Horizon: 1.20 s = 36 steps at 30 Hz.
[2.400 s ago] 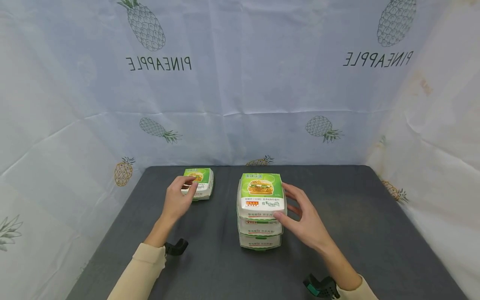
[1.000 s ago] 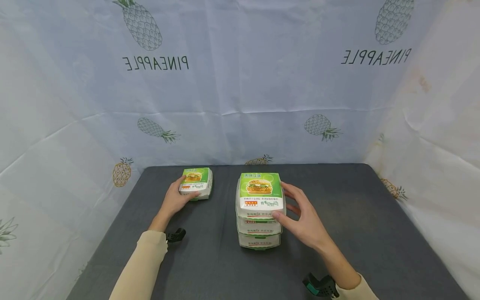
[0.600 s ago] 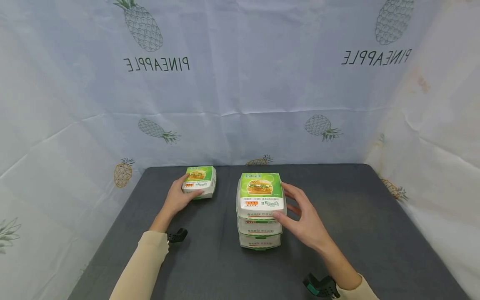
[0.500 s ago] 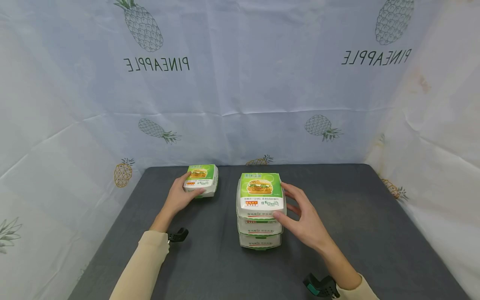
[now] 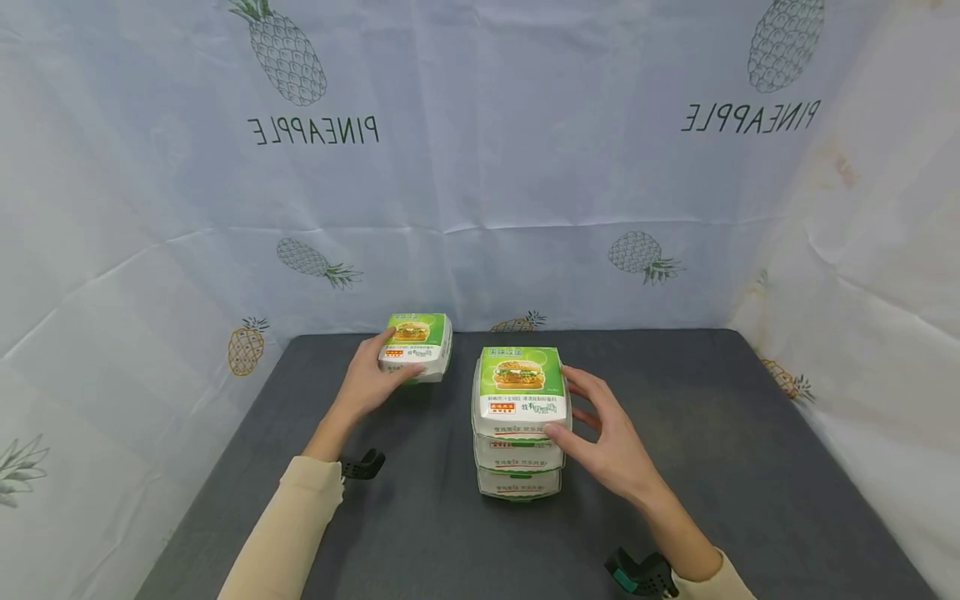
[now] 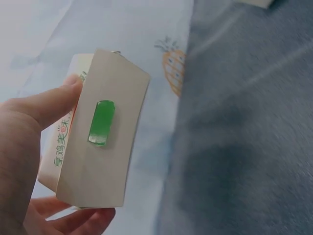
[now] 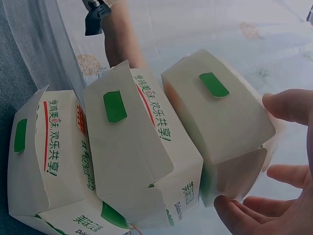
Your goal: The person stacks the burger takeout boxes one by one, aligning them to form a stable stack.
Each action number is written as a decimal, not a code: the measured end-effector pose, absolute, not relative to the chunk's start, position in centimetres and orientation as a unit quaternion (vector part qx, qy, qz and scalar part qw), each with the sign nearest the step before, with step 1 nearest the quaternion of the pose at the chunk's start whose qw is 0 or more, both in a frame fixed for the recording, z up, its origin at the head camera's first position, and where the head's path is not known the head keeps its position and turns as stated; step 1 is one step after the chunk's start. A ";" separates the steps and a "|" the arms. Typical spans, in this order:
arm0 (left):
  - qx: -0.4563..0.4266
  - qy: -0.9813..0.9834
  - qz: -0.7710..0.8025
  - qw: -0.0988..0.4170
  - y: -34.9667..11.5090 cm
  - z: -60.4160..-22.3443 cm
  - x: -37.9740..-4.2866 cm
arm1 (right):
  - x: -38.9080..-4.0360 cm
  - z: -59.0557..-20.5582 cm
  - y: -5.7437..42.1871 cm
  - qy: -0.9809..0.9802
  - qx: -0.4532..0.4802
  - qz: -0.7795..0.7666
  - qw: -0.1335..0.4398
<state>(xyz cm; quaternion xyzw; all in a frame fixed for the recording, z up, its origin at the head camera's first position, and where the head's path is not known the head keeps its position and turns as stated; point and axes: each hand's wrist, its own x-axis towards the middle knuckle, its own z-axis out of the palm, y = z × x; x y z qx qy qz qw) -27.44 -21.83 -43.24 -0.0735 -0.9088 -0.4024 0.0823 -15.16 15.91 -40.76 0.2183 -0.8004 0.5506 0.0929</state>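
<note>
My left hand (image 5: 367, 375) grips a burger box (image 5: 418, 330) with a green and white lid, thumb on the near side and fingers round the left. The left wrist view shows this box (image 6: 105, 132) raised clear of the dark tabletop, its green tab facing the camera. A stack of three matching boxes stands at centre. Round the right side of the top box (image 5: 517, 375) my right hand (image 5: 615, 442) curls, thumb at its near corner and fingers along its side. Below it sit the middle box (image 7: 132, 142) and bottom box (image 7: 58, 156).
The dark tabletop (image 5: 720, 433) reaches back to a hanging white cloth (image 5: 480, 167) printed with pineapples, which also encloses both sides. A black wrist camera (image 5: 363, 465) sits on the left wrist, another black camera (image 5: 641, 573) on the right.
My left hand has closed on the single burger box, lifted it and brought it rightward toward the stack. The right hand and the stack stay in place.
</note>
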 end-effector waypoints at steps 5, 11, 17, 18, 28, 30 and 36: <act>-0.084 -0.906 -0.404 0.090 -21.0 -41.7 -27.1 | -15.2 -40.7 15.9 -0.801 0.219 0.550 0.094; -0.078 -0.909 -0.398 0.100 -20.0 -39.7 -26.5 | -15.2 -40.7 15.8 -0.801 0.221 0.548 0.097; -0.080 -0.902 -0.409 0.112 -19.1 -37.7 -25.8 | -15.3 -40.6 15.8 -0.802 0.221 0.548 0.093; -0.082 -0.901 -0.411 0.113 -19.0 -37.5 -25.7 | -15.3 -40.6 15.8 -0.802 0.222 0.548 0.093; -0.102 -0.895 -0.418 0.115 -17.7 -34.4 -25.4 | -15.2 -40.5 15.9 -0.804 0.219 0.544 0.099; -0.103 -0.896 -0.417 0.117 -17.5 -33.9 -25.3 | -15.1 -40.5 15.8 -0.805 0.217 0.543 0.098; -0.119 -0.889 -0.422 0.131 -16.7 -32.5 -24.9 | -15.1 -40.5 15.7 -0.806 0.217 0.542 0.099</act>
